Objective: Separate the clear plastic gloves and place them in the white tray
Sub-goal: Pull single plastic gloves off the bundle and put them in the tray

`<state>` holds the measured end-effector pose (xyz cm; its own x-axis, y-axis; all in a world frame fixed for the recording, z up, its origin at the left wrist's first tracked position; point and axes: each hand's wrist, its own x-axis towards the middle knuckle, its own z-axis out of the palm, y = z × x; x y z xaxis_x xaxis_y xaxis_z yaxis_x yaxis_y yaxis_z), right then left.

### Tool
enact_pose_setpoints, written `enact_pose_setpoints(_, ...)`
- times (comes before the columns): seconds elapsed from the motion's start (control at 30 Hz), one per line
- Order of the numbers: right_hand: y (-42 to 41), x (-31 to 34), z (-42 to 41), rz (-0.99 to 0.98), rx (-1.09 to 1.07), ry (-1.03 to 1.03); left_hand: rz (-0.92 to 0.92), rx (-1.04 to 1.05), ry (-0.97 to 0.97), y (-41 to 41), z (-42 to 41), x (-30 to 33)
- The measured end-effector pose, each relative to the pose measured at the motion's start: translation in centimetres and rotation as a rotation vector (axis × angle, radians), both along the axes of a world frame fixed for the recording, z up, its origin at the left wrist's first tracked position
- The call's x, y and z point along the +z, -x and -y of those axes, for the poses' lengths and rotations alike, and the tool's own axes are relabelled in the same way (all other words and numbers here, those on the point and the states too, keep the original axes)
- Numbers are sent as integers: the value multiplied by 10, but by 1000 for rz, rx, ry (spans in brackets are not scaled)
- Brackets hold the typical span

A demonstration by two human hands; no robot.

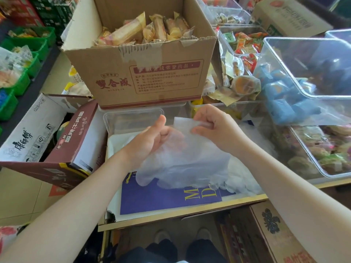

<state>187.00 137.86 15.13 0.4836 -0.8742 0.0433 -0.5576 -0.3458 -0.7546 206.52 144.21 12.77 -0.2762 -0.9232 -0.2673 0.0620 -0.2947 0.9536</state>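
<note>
The gloves point(182, 164) are clear with a milky sheen. The tray point(115, 147) beneath is white. A purple booklet point(161, 198) carries yellow letters. The big cardboard box point(144, 73) is tan with dark red print; the snacks point(144, 29) inside are wrapped in yellow and orange. Green bins point(24, 59) stand at the left, and blue packets point(284, 103) fill a clear tub point(311, 69).

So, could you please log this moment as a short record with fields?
left hand: holds the clear plastic gloves
right hand: pinches the gloves' cuff edge
gloves: held up, fingers hanging down
white tray: beneath the hands
purple book: near edge, under the gloves
cardboard box: behind, holding wrapped snacks
</note>
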Motion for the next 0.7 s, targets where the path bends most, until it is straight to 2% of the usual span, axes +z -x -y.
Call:
enact_pose_setpoints(0.07, 1, -4, 0, 14, -34, -9, 240, -26, 85, 1, 0, 1)
enact_pose_setpoints(0.13, 3, -5, 1, 36, -68, -14, 390, -25, 194, 4, -1, -1)
enact_pose_setpoints(0.23, 6, -2, 3, -51, -52, -32, 496, -41, 297, 5, -1, -9)
enact_pose_setpoints(0.4, 16, -4, 6, -109, -23, -100, 548, 2, 337, 12, -1, -18)
enact_pose_setpoints(0.57, 29, -12, 12, -50, -34, -107, 561, -13, 229, 16, -7, -37)
enact_pose_setpoints(0.7, 35, -23, 18, -65, -10, -132, 783, -188, 19, 6, -1, -53)
